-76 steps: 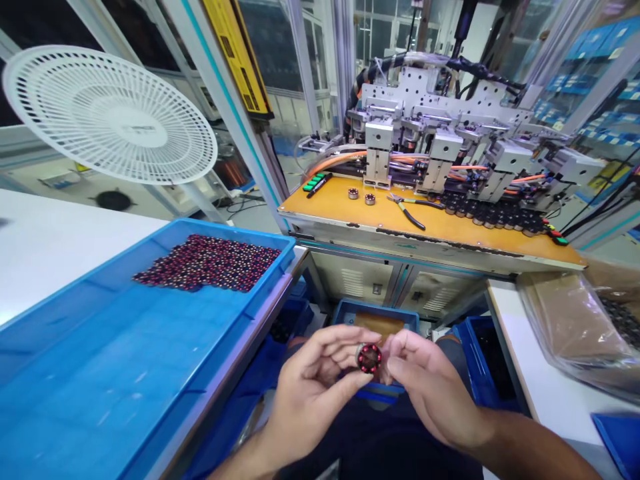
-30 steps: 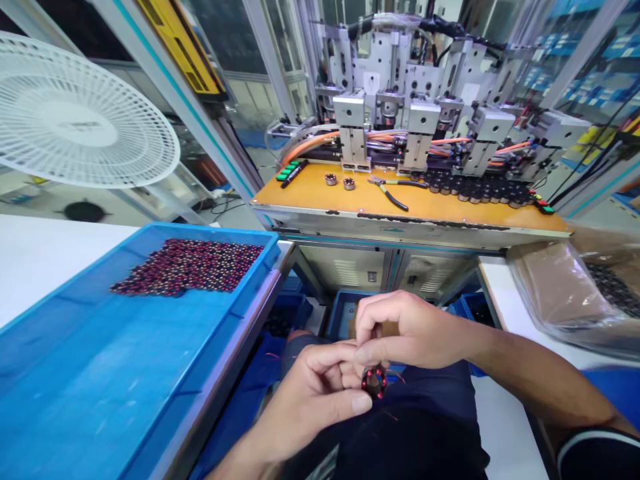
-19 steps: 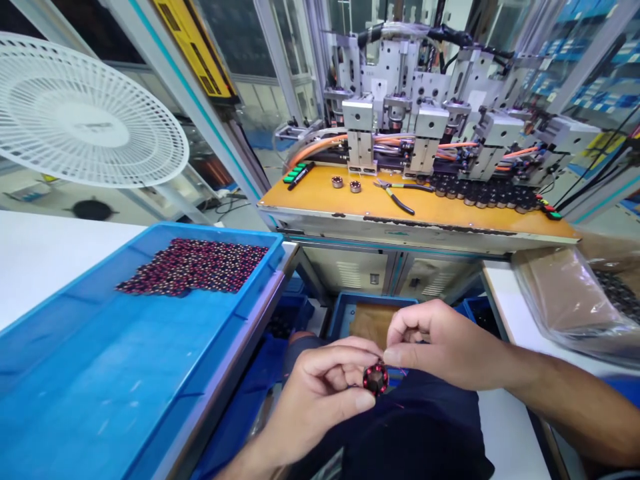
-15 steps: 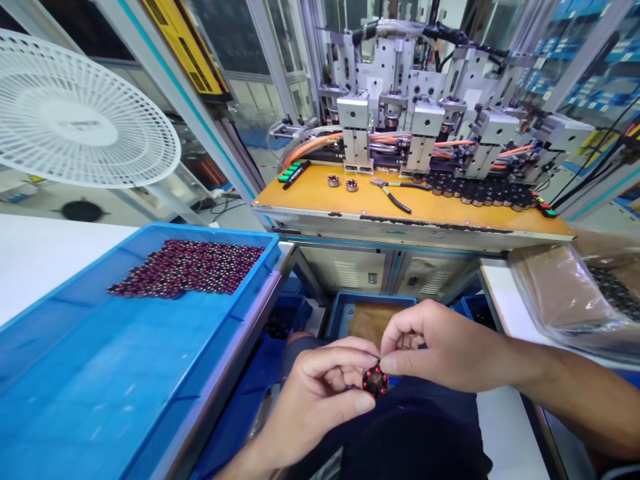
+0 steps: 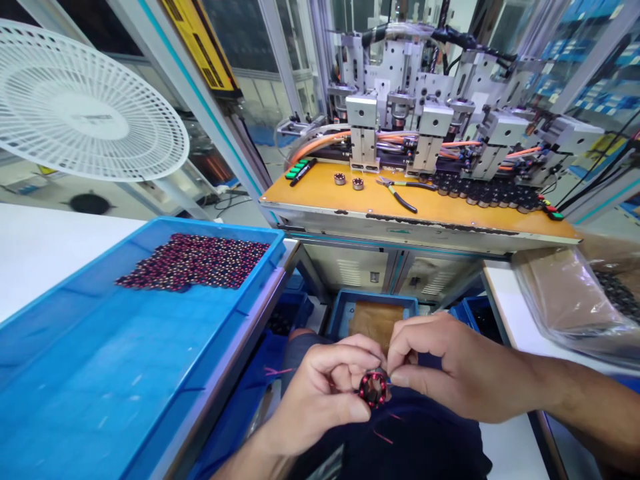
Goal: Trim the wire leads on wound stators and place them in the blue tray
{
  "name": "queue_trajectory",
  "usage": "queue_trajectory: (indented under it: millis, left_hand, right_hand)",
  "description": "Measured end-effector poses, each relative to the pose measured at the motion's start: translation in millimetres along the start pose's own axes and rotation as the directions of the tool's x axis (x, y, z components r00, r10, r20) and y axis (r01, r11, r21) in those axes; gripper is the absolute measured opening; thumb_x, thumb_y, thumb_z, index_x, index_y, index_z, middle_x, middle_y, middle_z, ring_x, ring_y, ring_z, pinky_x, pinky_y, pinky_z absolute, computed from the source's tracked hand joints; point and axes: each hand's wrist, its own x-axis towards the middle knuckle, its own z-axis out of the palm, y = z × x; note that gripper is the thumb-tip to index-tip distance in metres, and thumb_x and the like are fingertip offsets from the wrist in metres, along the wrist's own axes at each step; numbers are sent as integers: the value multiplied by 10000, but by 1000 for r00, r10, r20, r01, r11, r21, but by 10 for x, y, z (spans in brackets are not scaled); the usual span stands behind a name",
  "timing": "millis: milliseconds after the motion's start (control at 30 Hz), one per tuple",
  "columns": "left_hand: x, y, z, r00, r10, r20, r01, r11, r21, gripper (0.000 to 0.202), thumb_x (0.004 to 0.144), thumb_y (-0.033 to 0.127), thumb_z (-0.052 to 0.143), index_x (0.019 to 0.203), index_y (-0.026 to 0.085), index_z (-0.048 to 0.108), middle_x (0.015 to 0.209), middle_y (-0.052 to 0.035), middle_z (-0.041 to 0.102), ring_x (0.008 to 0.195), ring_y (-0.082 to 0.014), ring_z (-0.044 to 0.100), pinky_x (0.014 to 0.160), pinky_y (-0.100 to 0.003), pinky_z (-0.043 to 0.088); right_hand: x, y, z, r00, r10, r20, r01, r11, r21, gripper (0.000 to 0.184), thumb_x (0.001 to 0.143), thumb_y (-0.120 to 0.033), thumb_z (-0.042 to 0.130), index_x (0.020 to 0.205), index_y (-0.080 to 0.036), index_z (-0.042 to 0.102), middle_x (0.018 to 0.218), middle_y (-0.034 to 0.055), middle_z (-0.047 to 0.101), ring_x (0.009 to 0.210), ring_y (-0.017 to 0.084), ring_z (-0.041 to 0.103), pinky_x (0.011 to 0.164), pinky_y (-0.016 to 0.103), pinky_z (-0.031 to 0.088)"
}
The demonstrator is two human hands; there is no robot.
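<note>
My left hand (image 5: pixel 320 393) grips a small round wound coil part (image 5: pixel 373 389), black with red windings, between thumb and fingers over my lap. My right hand (image 5: pixel 445 370) is closed in a pinch at the part's upper right edge; what the fingertips pinch is too small to make out. Thin red wire strands lie on the dark cloth below. A large blue tray (image 5: pixel 100 373) at my left holds a flat patch of several similar coil parts (image 5: pixel 197 261) at its far end.
Ahead stands a machine (image 5: pixel 430 113) with an orange worktop (image 5: pixel 350 200) bearing two loose parts, pliers (image 5: pixel 400 193) and a row of dark parts. A white fan (image 5: pixel 85 113) is at left. A plastic bag (image 5: pixel 575 307) lies on the right table. Blue bins sit below.
Both hands dropped slightly with the coil part. My right hand came down from above it to pinch at its upper right edge. The view shifted a little.
</note>
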Motion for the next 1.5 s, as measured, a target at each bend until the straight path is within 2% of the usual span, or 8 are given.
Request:
queue_trajectory:
  millis: [500,600,667,767,833,933,1233,1500]
  left_hand:
    - [-10,33,28,992,128,2,-126,974,188,326,675,361,883,989,316,806,935,-15,611,671,-71,553,603,-180,477]
    - [-22,39,30,992,122,-22,-115,974,197,298,660,355,892,932,268,807,895,-19,600,665,-80,555,588,-180,470]
    - [-29,36,30,995,102,-21,-98,984,147,298,661,355,891,919,244,795,897,-16,583,664,-90,595,594,-193,482]
    - [-29,21,40,998,65,16,-65,998,15,319,679,364,880,948,231,774,914,-8,560,662,-103,653,611,-203,500]
    - [-24,9,56,999,32,37,-30,998,-55,330,685,364,877,962,222,767,927,-7,559,650,-91,656,605,-192,498]
    - [-21,-8,81,998,-40,53,46,991,-124,332,687,363,878,965,223,764,937,-6,569,642,-77,650,595,-174,492]
    - [-44,-15,77,993,-100,68,110,981,-159,344,667,361,890,948,213,757,933,-6,581,620,-65,635,574,-161,490]
    - [-12,5,81,995,-82,55,87,991,-103,335,644,345,901,918,206,768,900,-8,569,592,-65,598,557,-174,476]
  right_hand:
    - [-37,-112,89,994,75,-79,-72,997,31,103,902,-158,623,813,-147,675,741,-18,632,689,77,563,668,177,433]
    - [-88,-122,31,995,99,5,-99,993,60,94,887,-154,645,801,-155,683,716,-30,634,649,72,563,640,178,442]
    - [-152,-96,-41,996,28,89,-31,999,26,70,887,-172,674,818,-164,679,723,-35,640,640,71,567,635,183,448]
    - [-220,-5,-117,973,-228,-32,213,946,-245,37,932,-177,641,955,-153,658,842,21,669,765,113,598,725,236,489]
    - [-211,61,-105,887,-448,-109,353,812,-466,124,950,-136,599,1070,-119,627,930,80,679,858,151,602,804,294,506]
    - [-129,123,-14,774,-631,-43,515,668,-538,177,953,-107,579,1127,-85,591,984,118,697,876,172,606,798,323,514]
    - [7,197,109,725,-686,-62,587,663,-464,88,979,-172,565,981,-111,628,842,80,697,743,153,585,665,308,469]
    - [-4,220,170,733,-658,-170,569,731,-376,89,970,-142,563,965,-115,648,814,78,703,712,142,616,640,280,491]
